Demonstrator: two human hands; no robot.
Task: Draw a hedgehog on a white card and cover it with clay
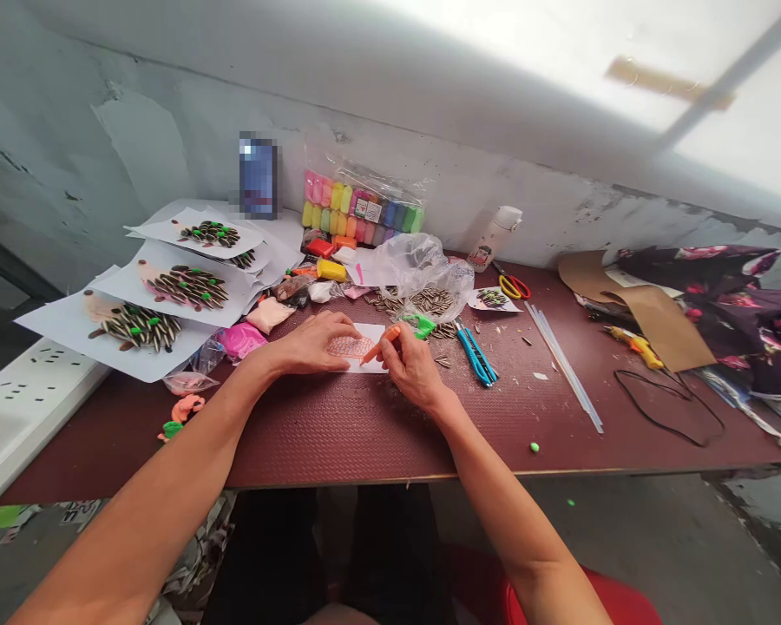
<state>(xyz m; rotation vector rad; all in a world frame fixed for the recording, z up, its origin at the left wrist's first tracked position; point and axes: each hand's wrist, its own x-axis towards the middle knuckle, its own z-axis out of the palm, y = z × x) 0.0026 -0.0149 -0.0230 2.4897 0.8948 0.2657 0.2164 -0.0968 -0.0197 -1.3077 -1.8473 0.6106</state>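
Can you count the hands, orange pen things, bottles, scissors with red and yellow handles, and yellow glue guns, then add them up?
Hands, left hand and right hand: 2
Orange pen-like thing: 1
Bottle: 1
Red-and-yellow scissors: 1
Yellow glue gun: 1
Total: 6

I see strong white light at the upper right, where the pale surface (560, 52) is nearly washed out and blurred. The worktop (338, 430) receives soft light, while underneath is dimmer. The plastic bag (416, 260) glints slightly. One upright screen (259, 178) is pixelated; toward the borders, shapes become stretched.
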